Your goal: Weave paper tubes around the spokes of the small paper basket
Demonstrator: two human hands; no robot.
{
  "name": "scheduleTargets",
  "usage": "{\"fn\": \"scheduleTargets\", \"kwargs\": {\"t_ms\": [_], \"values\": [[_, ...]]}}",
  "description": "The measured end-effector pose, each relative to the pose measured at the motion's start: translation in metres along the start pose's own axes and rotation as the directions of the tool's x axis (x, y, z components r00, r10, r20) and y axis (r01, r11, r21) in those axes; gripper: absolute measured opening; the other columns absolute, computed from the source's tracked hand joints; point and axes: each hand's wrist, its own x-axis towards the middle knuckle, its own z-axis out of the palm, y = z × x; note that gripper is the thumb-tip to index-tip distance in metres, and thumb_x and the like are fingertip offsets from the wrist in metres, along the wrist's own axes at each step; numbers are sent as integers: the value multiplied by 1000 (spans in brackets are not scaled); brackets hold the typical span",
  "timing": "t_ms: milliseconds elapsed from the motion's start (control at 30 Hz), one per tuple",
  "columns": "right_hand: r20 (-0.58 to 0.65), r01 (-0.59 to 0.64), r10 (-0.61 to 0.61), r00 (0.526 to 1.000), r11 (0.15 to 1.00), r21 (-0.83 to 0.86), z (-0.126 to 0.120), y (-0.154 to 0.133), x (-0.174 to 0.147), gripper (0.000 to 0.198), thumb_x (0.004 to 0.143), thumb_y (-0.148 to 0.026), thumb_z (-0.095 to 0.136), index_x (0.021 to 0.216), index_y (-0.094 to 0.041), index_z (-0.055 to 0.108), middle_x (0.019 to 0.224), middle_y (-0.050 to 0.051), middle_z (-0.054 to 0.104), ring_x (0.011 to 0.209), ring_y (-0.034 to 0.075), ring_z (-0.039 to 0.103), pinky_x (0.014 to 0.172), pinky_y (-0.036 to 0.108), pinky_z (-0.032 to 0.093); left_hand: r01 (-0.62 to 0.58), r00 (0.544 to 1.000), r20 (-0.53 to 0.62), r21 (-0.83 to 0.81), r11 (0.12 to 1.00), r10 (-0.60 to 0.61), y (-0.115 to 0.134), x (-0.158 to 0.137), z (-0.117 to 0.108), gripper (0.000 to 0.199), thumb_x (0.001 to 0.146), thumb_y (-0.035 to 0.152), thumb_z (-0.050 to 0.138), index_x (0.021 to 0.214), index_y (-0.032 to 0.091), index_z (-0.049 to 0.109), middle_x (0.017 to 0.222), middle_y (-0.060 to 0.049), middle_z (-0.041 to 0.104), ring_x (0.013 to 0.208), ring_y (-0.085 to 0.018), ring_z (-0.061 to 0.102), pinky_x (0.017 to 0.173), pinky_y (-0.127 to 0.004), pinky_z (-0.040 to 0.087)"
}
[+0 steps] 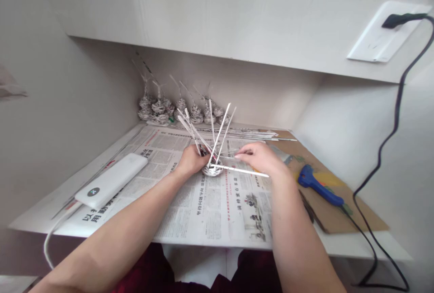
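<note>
A small woven paper basket (212, 171) rests on the newspaper (185, 211), with several rolled-paper sticks (222, 130) standing up and fanning out from it. My left hand (192, 159) is closed on its left side, thumb over the rim. One stick (242, 171) lies out nearly flat to the right, below my right hand (260, 157). The fingertips of that hand are pinched together on a thin paper strip (228, 155) that runs toward the basket. Where the strip meets the weave is hard to make out.
Several woven paper gourd shapes (159, 106) stand at the back left. Loose paper sticks (251, 134) lie before the back wall. At right, a blue glue gun (318, 185) sits on cardboard (359, 216), near a black cord (396, 116). A white device (115, 177) lies left.
</note>
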Motion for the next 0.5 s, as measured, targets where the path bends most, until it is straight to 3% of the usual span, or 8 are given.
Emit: {"fn": "scheduleTargets", "kwargs": {"t_ms": [100, 200, 267, 333, 400, 433, 500], "values": [[351, -15, -66, 934, 974, 225, 10, -8, 1, 18, 74, -37, 67, 84, -24, 74, 83, 3, 73, 66, 16, 64, 59, 26, 46, -3, 1000, 13, -5, 1000, 3, -1, 1, 0, 19, 70, 27, 62, 80, 17, 75, 74, -4, 73, 70, -19, 67, 61, -24, 47], [438, -31, -181, 880, 901, 433, 22, -14, 4, 27, 82, -36, 57, 99, -20, 70, 84, 4, 72, 66, 15, 65, 56, 23, 46, -10, 1000, 8, -3, 1000, 10, -2, 0, 1, 18, 70, 27, 62, 78, 16, 74, 73, -5, 73, 70, -19, 67, 60, -23, 46], [327, 12, -178, 928, 892, 451, 34, -15, 10, 26, 84, -33, 53, 100, -19, 69, 84, 5, 71, 69, 15, 66, 57, 23, 46, -5, 1000, -8, 0, 1000, 5, -1, -1, 2, 18, 70, 29, 63, 77, 15, 73, 71, -5, 72, 69, -19, 67, 58, -23, 45], [72, 63, -90, 993, 948, 312, 47, -11, 18, 19, 82, -26, 53, 91, -20, 69, 82, 3, 71, 71, 15, 65, 63, 25, 47, 14, 1000, -18, -9, 1000, -14, 1, -3, 3, 20, 69, 32, 65, 76, 15, 73, 69, -5, 72, 67, -19, 66, 56, -23, 44], [-201, 47, -16, 980, 987, 151, 59, -4, 27, 16, 78, -20, 55, 86, -21, 68, 82, 3, 71, 75, 16, 64, 70, 27, 48, 14, 1000, -24, -15, 1000, -14, 3, -5, 4, 21, 69, 34, 66, 77, 16, 73, 70, -5, 72, 66, -19, 66, 56, -23, 44], [-275, 30, 5, 961, 992, 123, 63, 0, 30, 16, 77, -19, 56, 87, -21, 68, 81, 2, 71, 76, 17, 64, 72, 28, 48, 5, 1000, -20, -18, 1000, -6, 4, -6, 5, 21, 69, 34, 66, 79, 16, 74, 71, -5, 72, 66, -19, 66, 56, -23, 44], [-302, -2, 43, 952, 991, 137, 69, 6, 36, 17, 74, -20, 60, 89, -21, 67, 78, 1, 70, 75, 17, 65, 72, 27, 49, -14, 1000, -4, -24, 1000, 14, 6, -8, 6, 21, 69, 32, 66, 81, 17, 75, 72, -4, 72, 67, -19, 66, 57, -23, 45]]}}
